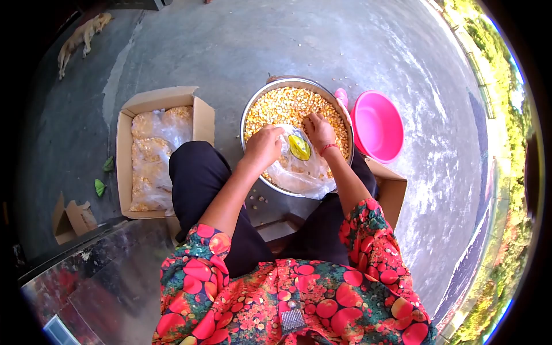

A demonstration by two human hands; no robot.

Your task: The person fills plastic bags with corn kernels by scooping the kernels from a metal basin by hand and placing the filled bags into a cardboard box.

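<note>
Clear thin plastic bag (294,168) with a yellow-green label (299,148) is in the near half of the round metal basin (244,111), on top of the yellow and white corn kernels (286,102). Bag's long axis runs slantwise, far left to near right; the loose near-right end drapes toward the near rim. Label's long axis has a similar slant.

Left hand (265,147): thumb and fingers closed on the bag's left edge, over the basin's left side. Right hand (319,130): fingers curled down at the kernels, just beside the bag's far-right edge; can't tell if they grip anything. Red bracelet (328,148) on that wrist. Hands are apart, label between them.

Right of basin: pink plastic tub (378,126), just beside it. Left: open brown cardboard box (204,122) holding clear bags of kernels (153,155). Far left: tan dog (82,39) lying on the grey concrete floor (230,46).
</note>
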